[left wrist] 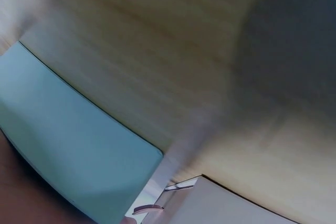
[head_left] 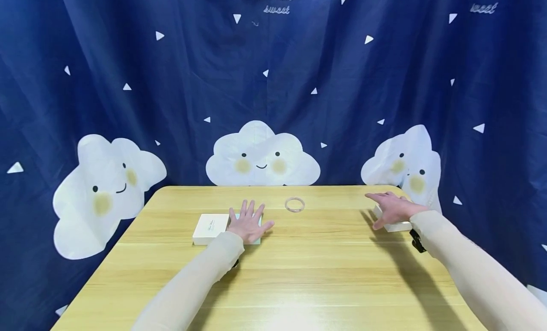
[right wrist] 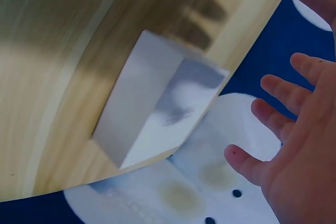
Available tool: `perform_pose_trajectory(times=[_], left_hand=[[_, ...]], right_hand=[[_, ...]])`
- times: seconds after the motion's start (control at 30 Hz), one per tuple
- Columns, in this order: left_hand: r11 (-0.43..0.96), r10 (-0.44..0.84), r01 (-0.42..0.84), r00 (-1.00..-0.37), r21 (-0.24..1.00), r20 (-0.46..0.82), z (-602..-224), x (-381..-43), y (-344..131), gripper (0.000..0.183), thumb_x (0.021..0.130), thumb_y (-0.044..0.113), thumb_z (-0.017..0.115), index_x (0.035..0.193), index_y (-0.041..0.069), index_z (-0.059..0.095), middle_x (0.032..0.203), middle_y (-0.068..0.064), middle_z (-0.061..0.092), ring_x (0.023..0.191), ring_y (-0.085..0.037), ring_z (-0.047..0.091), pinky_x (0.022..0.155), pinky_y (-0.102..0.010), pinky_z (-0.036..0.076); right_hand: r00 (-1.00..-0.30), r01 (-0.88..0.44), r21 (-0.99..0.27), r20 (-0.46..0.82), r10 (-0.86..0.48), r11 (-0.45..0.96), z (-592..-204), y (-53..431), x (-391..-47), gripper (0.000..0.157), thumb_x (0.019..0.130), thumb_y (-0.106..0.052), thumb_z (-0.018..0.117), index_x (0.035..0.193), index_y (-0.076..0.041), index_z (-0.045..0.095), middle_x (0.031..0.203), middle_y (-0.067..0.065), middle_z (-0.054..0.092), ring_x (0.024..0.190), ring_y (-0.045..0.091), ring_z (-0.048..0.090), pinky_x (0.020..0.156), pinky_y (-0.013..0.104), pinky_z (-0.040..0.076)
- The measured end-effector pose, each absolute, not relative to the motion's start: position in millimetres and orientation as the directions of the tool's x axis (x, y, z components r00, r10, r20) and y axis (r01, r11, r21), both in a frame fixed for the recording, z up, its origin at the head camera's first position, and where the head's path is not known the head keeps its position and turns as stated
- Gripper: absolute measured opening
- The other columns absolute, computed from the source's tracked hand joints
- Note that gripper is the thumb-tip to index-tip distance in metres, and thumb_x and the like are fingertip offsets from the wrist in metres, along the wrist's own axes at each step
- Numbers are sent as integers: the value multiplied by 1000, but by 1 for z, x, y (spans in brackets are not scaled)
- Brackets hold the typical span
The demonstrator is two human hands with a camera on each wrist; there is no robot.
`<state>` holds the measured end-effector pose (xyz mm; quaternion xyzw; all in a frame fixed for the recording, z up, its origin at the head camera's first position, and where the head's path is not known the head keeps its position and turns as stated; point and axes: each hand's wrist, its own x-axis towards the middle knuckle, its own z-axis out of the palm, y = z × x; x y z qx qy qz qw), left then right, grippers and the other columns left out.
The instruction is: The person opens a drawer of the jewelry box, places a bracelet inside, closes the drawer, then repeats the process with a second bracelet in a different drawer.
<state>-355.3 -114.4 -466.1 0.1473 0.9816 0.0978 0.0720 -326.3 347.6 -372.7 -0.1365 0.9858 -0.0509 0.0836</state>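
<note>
My left hand [head_left: 248, 226], fingers spread and straight, is over a flat light-blue item [left wrist: 79, 129] on the table; from the head view it covers most of it. Beside that item, on its left, lies a white box [head_left: 210, 228] with small dark print on top. At the table's far right my right hand [head_left: 395, 211] hovers with extended, parted fingers above another white box [right wrist: 139, 95]. The right wrist view shows a gap between those fingers and the box. A pale pink bangle [head_left: 295, 211] lies on the table between the hands, nearer the back.
The light wooden table [head_left: 316, 269] has rounded back corners. Right behind it hangs a dark blue curtain [head_left: 188, 84] with white clouds and triangles. The right white box sits close to the table's right edge.
</note>
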Motion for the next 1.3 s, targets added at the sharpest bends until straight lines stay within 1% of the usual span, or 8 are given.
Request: perform_pose_trajectory(times=[0.27, 0.47, 0.63, 0.73, 0.93, 1.07, 1.2, 1.3], left_hand=[[942, 296, 268, -947, 203, -121, -465, -356, -113, 82, 97, 76, 25, 163, 30, 10, 171, -10, 1, 156, -33, -12, 116, -72, -10], [944, 292, 267, -950, 195, -114, -463, -353, -115, 82, 97, 75, 25, 163, 29, 12, 171, -11, 3, 156, -34, -10, 116, -73, -8], [944, 288, 263, -952, 200, -106, -464, -355, -116, 82, 96, 77, 23, 163, 32, 12, 171, -10, 3, 156, -32, -10, 116, -73, -8], [940, 296, 272, -950, 204, -97, -464, -354, -116, 80, 98, 74, 26, 163, 29, 15, 170, -12, 5, 157, -34, -8, 116, -73, -7], [941, 301, 278, -948, 191, -102, -471, -356, -114, 82, 96, 77, 24, 163, 31, 13, 170, -11, 4, 156, -35, -10, 115, -74, -7], [942, 302, 281, -948, 181, -100, -476, -359, -115, 83, 94, 79, 21, 163, 33, 11, 171, -11, 4, 156, -34, -11, 115, -75, -7], [944, 299, 279, -949, 177, -102, -473, -358, -115, 82, 96, 77, 22, 163, 32, 12, 171, -11, 5, 156, -34, -10, 115, -75, -6], [944, 299, 278, -949, 178, -102, -468, -355, -116, 81, 97, 75, 24, 163, 30, 13, 170, -12, 5, 156, -35, -8, 115, -75, -5]], right_hand=[[-950, -232, -119, -186, -251, 965, -380, 366, -330, 117, 62, -41, 92, 155, -5, 32, 150, 31, 43, 133, 59, 35, 94, 86, 29], [-947, -195, -136, -230, -222, 971, -384, 374, -337, 122, 58, -38, 94, 156, -6, 30, 152, 30, 42, 135, 58, 31, 96, 85, 27], [-944, -172, -140, -260, -203, 975, -385, 376, -339, 121, 57, -32, 94, 156, -5, 29, 151, 31, 41, 134, 58, 31, 95, 82, 30], [-944, -157, -133, -272, -189, 979, -387, 377, -338, 120, 56, -27, 94, 156, -5, 29, 151, 32, 41, 133, 57, 33, 96, 78, 34], [-938, -188, -96, -277, -207, 978, -393, 383, -338, 118, 56, -22, 94, 153, -2, 32, 145, 33, 46, 124, 55, 40, 87, 69, 45], [-942, -201, -65, -262, -211, 977, -396, 387, -339, 117, 54, -19, 93, 153, -2, 32, 142, 31, 50, 120, 51, 44, 80, 64, 47], [-946, -207, -49, -245, -213, 977, -397, 388, -341, 116, 52, -15, 91, 152, -3, 34, 138, 29, 54, 117, 49, 46, 76, 62, 48], [-946, -220, -39, -237, -223, 975, -397, 388, -342, 115, 51, -12, 91, 150, -1, 35, 137, 30, 54, 117, 52, 46, 75, 65, 49]])
